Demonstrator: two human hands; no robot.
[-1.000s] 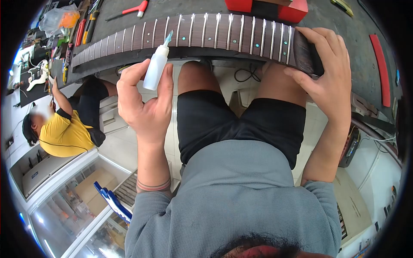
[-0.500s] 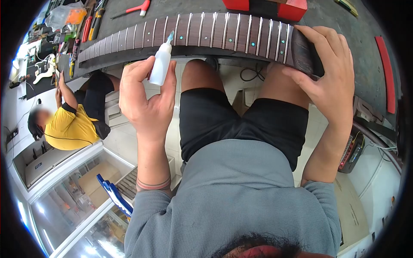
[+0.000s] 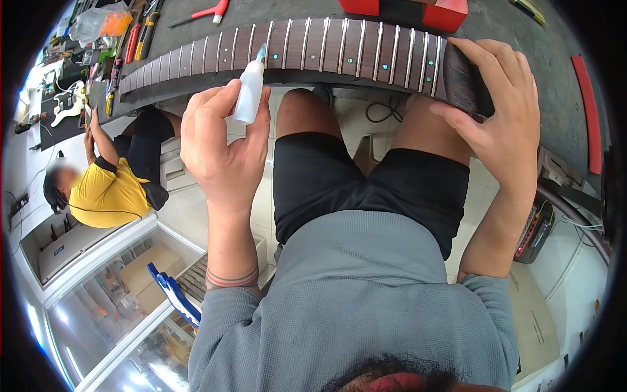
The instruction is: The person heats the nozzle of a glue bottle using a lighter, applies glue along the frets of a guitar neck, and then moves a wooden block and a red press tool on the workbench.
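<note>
A dark wooden guitar neck (image 3: pixel 294 49) with metal frets and small dot inlays lies across the bench edge. Between the fingers and thumb of my left hand (image 3: pixel 225 147) is a small translucent white bottle (image 3: pixel 249 98), tilted slightly, its bluish tip over the fretboard beside a fret. My right hand (image 3: pixel 499 108) grips the dark headstock end (image 3: pixel 462 78) of the neck, fingers on the far side and thumb on the near side.
On the workbench (image 3: pixel 522 65) are a red-handled tool (image 3: pixel 212 12), red blocks (image 3: pixel 445 14), a long red strip (image 3: pixel 588 114) and screwdrivers (image 3: pixel 147 34). A co-worker in yellow (image 3: pixel 108 196) sits at the left near a white guitar body (image 3: pixel 67 111).
The view has shifted slightly against the bench. My left hand has moved the bottle's tip a little to the right along the fretboard. My right hand keeps its hold.
</note>
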